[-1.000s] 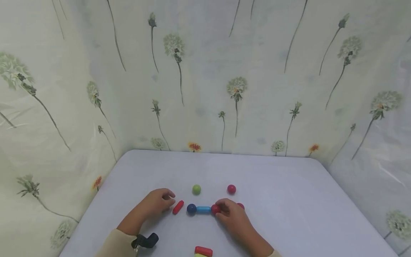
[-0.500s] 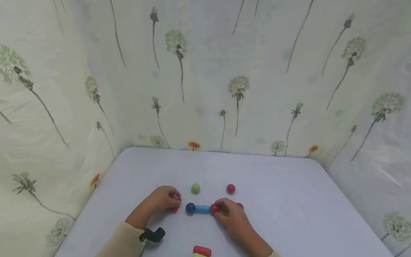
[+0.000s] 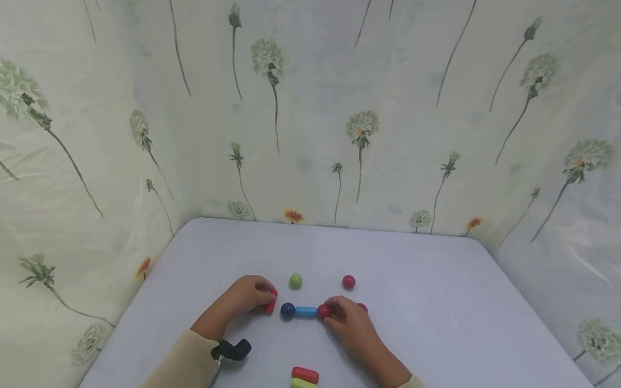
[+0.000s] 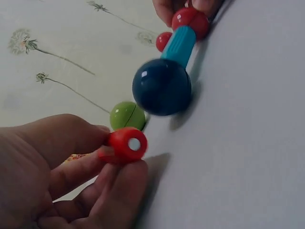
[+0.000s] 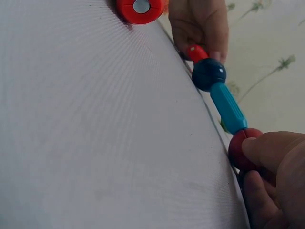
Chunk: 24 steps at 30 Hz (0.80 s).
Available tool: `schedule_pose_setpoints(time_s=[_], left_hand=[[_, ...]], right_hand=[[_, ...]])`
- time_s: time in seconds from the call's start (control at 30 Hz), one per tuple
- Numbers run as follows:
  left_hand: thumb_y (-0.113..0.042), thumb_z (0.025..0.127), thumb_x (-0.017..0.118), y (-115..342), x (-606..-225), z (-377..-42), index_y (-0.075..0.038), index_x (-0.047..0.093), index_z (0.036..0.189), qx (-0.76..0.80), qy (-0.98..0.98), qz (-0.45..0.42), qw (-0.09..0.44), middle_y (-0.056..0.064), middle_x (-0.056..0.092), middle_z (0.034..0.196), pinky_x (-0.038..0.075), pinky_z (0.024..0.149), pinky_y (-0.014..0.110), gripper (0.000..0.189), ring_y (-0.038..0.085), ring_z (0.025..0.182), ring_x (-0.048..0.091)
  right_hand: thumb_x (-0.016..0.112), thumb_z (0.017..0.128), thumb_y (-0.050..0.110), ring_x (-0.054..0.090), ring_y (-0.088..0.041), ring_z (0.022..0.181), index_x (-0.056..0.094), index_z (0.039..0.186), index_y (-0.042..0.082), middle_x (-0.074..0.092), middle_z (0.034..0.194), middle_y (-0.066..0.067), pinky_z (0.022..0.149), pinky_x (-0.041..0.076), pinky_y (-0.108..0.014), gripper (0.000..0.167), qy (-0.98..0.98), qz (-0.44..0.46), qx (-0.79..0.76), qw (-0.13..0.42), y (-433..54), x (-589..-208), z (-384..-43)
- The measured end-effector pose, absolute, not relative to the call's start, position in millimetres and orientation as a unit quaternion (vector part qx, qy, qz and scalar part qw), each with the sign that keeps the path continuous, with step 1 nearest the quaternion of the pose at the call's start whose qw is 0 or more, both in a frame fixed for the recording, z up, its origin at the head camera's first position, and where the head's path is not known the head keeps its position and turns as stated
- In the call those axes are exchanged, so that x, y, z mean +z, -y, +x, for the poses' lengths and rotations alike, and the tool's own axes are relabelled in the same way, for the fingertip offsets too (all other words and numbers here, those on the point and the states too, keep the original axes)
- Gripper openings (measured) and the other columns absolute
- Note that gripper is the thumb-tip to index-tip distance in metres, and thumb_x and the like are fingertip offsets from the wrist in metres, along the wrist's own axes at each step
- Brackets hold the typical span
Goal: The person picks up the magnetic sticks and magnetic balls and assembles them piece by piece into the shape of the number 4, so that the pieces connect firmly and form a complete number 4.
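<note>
My left hand pinches a red rod between thumb and fingers; a round silvery spot shows on its end in the left wrist view. Just right of it lies a joined piece: a dark blue ball, a light blue rod and a red ball in a row. The red ball at its right end is held by the thumb and fingers of my right hand. A small gap separates the left hand's red rod from the dark blue ball in the head view.
Behind the joined piece sit a green ball and another red ball. One more red ball is partly hidden by the right hand. Near the front lie a red rod and a yellow-green rod on the white table.
My left hand has moved right to the red rod, taken hold of it and turned it more upright in view. The right hand keeps its grip on the red ball.
</note>
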<state>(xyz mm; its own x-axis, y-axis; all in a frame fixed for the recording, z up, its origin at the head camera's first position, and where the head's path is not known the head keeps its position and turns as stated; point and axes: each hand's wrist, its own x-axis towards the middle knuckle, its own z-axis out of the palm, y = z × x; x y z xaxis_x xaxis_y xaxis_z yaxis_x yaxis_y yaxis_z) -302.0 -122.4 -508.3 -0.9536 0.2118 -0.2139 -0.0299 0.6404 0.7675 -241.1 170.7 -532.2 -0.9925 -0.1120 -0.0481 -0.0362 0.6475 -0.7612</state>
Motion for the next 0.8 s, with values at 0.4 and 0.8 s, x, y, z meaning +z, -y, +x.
schedule_pose_setpoints(time_s=[0.4,0.8], left_hand=[[-0.016,0.095,0.075,105,-515,-308,-0.007,0.072,0.12,0.576,-0.802,-0.015,0.159,0.012,0.07,0.112,0.063,0.08,0.033,0.027,0.024,0.094,0.069],[-0.02,0.093,0.076,91,-528,-310,-0.01,0.073,0.113,0.519,-0.846,0.016,0.123,0.005,0.071,0.097,0.061,0.078,0.032,0.024,0.018,0.084,0.068]], right_hand=[[0.081,0.094,0.026,0.068,-0.018,0.123,0.067,0.124,0.026,0.071,0.118,0.01,0.099,0.058,-0.046,0.033,-0.905,-0.04,-0.42,0.047,-171,-532,-243],[0.081,0.093,0.024,0.069,-0.021,0.122,0.067,0.122,0.024,0.071,0.118,0.008,0.098,0.059,-0.046,0.032,-0.904,-0.041,-0.424,0.045,-171,-530,-241]])
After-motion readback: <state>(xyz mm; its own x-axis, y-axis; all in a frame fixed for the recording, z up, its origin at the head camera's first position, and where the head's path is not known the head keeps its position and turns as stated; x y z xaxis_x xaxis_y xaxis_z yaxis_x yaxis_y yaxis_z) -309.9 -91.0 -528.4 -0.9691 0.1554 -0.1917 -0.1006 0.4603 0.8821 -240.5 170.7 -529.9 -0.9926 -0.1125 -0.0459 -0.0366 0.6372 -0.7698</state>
